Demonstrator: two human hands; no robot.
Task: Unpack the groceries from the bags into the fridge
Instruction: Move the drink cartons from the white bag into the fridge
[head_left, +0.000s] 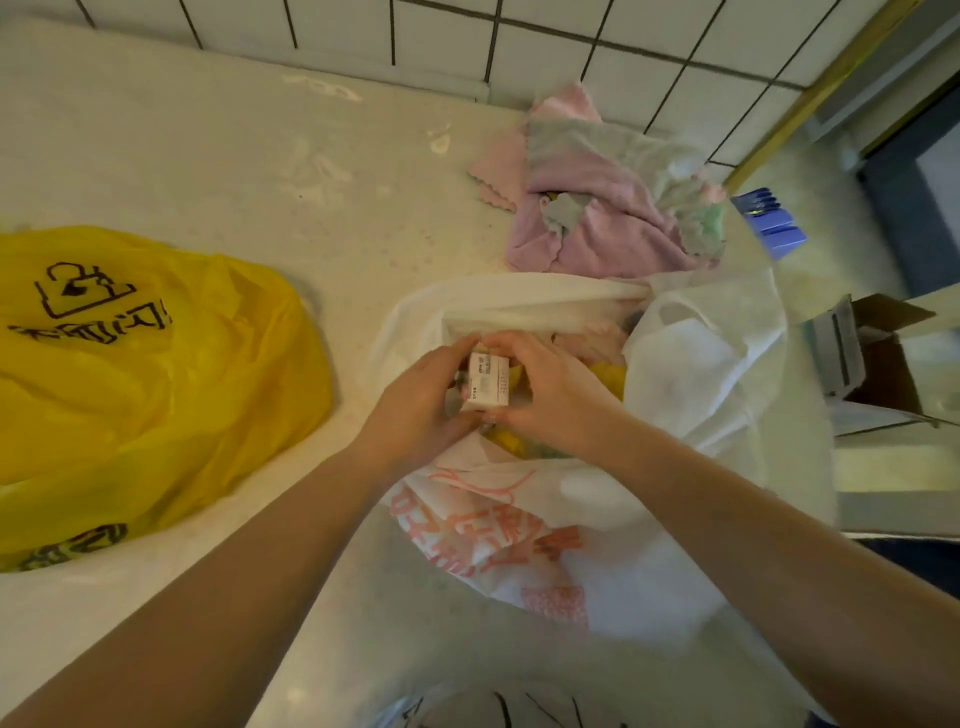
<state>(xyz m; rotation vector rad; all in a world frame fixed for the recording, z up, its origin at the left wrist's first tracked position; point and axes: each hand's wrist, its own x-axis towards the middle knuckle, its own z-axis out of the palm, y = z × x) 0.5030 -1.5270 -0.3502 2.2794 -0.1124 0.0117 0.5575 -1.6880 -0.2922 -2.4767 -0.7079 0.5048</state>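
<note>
Both forearms reached in from the near edge toward the white bag (519, 545), lifting a small carton out.

Across the pale counter (234, 171), a yellow bag (145, 374) lay well to the left, cloths (597, 208) behind. At the white bag's open mouth, left hand (421, 405) and right hand (550, 395) curled their fingers round the small white carton (487, 382), pinching it between them, above yellow items inside. Best practice, I judged: raise it straight up, clear of the handles, one hand freed for the fridge door.
</note>
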